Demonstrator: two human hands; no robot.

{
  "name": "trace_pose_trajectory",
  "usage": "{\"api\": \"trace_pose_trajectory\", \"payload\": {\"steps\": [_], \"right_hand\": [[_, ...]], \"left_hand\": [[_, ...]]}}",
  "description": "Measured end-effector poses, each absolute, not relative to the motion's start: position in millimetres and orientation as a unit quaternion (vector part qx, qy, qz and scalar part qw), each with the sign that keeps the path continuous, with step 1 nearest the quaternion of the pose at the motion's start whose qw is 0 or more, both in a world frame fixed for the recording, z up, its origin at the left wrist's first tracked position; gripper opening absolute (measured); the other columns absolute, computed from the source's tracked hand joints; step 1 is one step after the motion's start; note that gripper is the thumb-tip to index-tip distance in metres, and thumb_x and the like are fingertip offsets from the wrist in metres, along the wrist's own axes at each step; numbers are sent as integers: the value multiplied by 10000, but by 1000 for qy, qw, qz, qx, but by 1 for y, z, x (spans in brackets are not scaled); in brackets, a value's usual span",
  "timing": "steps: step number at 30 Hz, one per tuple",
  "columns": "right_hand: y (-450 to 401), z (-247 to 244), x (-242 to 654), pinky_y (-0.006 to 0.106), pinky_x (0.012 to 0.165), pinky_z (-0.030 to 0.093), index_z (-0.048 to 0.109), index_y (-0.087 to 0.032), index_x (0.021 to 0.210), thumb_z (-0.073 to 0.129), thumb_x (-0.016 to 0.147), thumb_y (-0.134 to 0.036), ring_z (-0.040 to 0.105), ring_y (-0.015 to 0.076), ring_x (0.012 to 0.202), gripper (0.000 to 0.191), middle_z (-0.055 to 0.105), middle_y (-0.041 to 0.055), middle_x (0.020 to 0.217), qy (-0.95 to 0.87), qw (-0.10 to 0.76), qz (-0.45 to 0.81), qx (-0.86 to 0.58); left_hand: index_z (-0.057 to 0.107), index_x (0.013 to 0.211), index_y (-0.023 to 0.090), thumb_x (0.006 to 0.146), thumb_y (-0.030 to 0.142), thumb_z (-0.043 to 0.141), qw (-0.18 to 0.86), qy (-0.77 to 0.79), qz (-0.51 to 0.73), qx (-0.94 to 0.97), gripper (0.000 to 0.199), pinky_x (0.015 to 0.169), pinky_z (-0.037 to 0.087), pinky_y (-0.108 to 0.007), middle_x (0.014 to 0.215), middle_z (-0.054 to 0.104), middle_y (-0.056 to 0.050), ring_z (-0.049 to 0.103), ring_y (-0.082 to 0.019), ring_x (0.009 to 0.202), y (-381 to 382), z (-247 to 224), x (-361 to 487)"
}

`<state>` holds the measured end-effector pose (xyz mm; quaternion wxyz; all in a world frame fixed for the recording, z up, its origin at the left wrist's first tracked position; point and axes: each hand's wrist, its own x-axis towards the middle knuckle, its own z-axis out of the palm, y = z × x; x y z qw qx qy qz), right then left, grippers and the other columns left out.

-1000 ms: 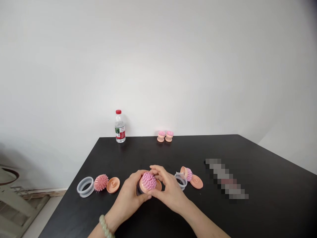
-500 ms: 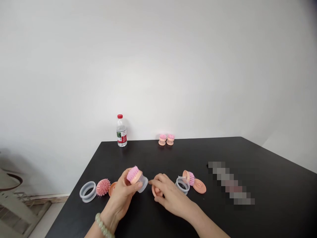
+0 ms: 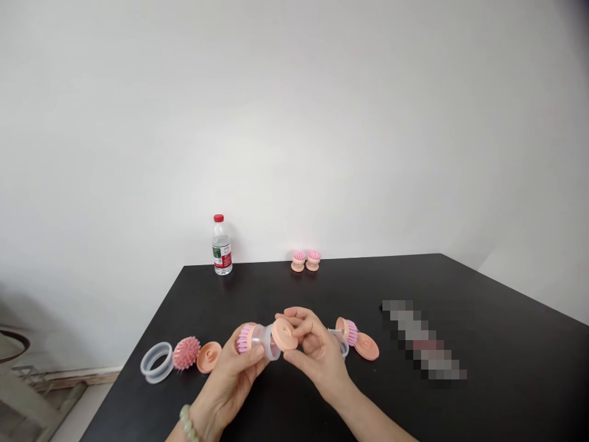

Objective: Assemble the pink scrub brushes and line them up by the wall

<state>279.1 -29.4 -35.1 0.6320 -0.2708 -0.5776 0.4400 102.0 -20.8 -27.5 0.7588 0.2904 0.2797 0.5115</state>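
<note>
My left hand point(image 3: 237, 371) is closed around a scrub brush point(image 3: 243, 339) with pink bristles, tipped onto its side. Its translucent body point(image 3: 263, 339) faces right, toward my other hand. Between the thumb and fingers of my right hand point(image 3: 317, 353) is a round peach cap point(image 3: 282, 334), held at the mouth of that body. Whether the two are joined or only touching, I cannot tell. Left of my hands lie a clear ring point(image 3: 146, 363), a pink bristle head point(image 3: 186, 353) and another peach cap point(image 3: 209, 358).
Beyond my right hand lie a partly hidden clear ring point(image 3: 344, 347), a bristle head point(image 3: 351, 332) and a peach disc point(image 3: 367, 347). Two whole brushes point(image 3: 298, 262) and a water bottle point(image 3: 223, 248) stand at the black table's point(image 3: 257, 285) back edge. A blurred-out strip point(image 3: 423, 341) lies right.
My right hand has lifted the peach cap from the table to the brush's clear body. My left hand has turned the brush so that its clear end points right.
</note>
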Motion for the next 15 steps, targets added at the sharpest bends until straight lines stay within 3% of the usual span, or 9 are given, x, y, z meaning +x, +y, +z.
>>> {"api": "trace_pose_trajectory", "payload": {"steps": [9, 15], "right_hand": [[-34, -40, 276, 463, 1000, 513, 601, -232, 789, 802, 746, -126, 642, 279, 1150, 231, 650, 71, 1202, -696, 579, 249, -345], [-35, -39, 282, 446, 986, 545, 596, -287, 1236, 823, 743, -178, 657, 285, 1125, 553, 685, 74, 1198, -718, 543, 206, -383]], "left_hand": [[691, 874, 178, 603, 256, 924, 752, 276, 504, 321, 366, 833, 527, -292, 846, 693, -14, 665, -158, 838, -24, -25, 104], [646, 842, 178, 620, 263, 911, 717, 300, 510, 369, 356, 719, 493, -237, 774, 633, 11, 577, -113, 743, -22, -26, 102]]}}
